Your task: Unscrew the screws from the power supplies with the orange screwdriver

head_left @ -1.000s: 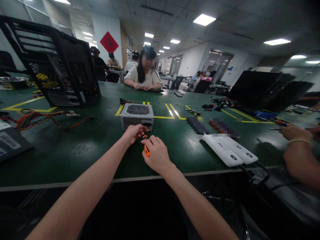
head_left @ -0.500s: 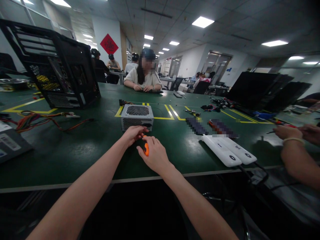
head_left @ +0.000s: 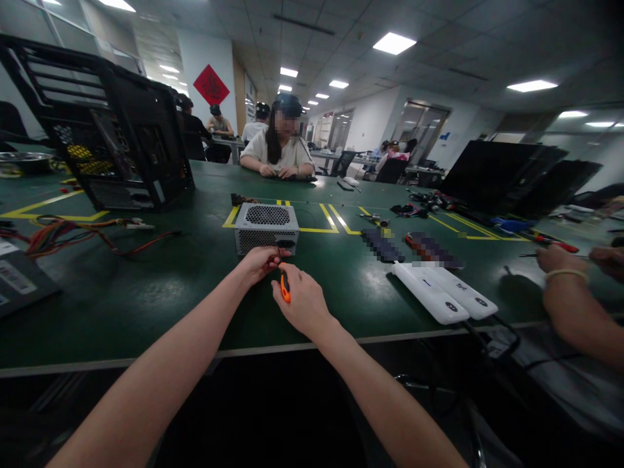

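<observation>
A screwdriver (head_left: pixel 285 287) with an orange-and-black handle is in my right hand (head_left: pixel 305 300), its fingers closed around it. Its thin dark front end points up toward my left hand (head_left: pixel 262 263). The left fingertips are pinched together near that tip; whatever they hold is too small to make out. Just beyond both hands stands a grey metal power supply (head_left: pixel 266 229), a perforated grille on its top and front and a dark socket at the front right. My left hand covers part of its lower front edge.
On the green table (head_left: pixel 195 286), a black computer case (head_left: pixel 127 143) stands left, near colourful cables (head_left: pixel 73 235) and another grey unit (head_left: pixel 22 279). White devices (head_left: pixel 433 296) and blurred phones (head_left: pixel 383 246) lie right. A co-worker's hand (head_left: pixel 560 260) is far right; another person (head_left: pixel 277 146) sits opposite.
My right hand and the screwdriver have shifted slightly, and the handle stands more upright. My left hand stays pinched in front of the power supply.
</observation>
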